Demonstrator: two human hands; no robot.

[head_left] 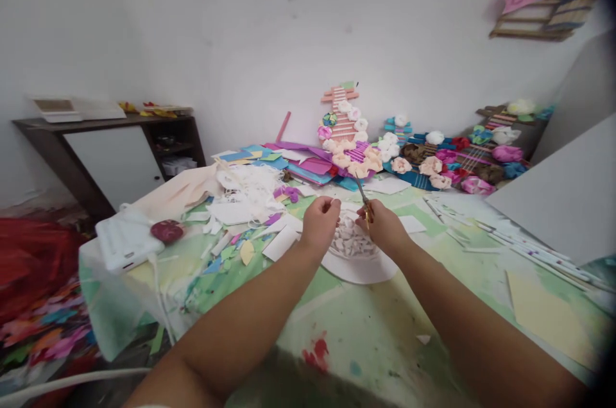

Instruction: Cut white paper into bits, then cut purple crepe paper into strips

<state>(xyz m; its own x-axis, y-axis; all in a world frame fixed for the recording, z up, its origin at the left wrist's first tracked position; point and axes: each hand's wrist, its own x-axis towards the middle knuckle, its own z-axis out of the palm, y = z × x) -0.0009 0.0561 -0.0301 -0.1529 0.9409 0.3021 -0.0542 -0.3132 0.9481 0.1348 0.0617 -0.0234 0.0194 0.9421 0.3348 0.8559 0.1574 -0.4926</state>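
My right hand (pixel 385 228) is closed around the handles of a pair of scissors (pixel 362 191), whose blades point up and away from me. Facing it, my left hand (pixel 320 223) is closed in a pinch; whatever lies between its fingertips is too small to make out. Below and between both hands sits a white paper disc (pixel 359 272) with a heap of small crumpled white pieces (pixel 353 242) on it. My hands partly hide the heap.
A pile of white strips (pixel 248 193) and coloured paper sheets (pixel 308 161) lie beyond my left hand. Decorated stick crafts (pixel 341 113) lean on the wall. A white power bank (pixel 128 241) with a cable stands left; long thin sticks (pixel 529 247) lie right.
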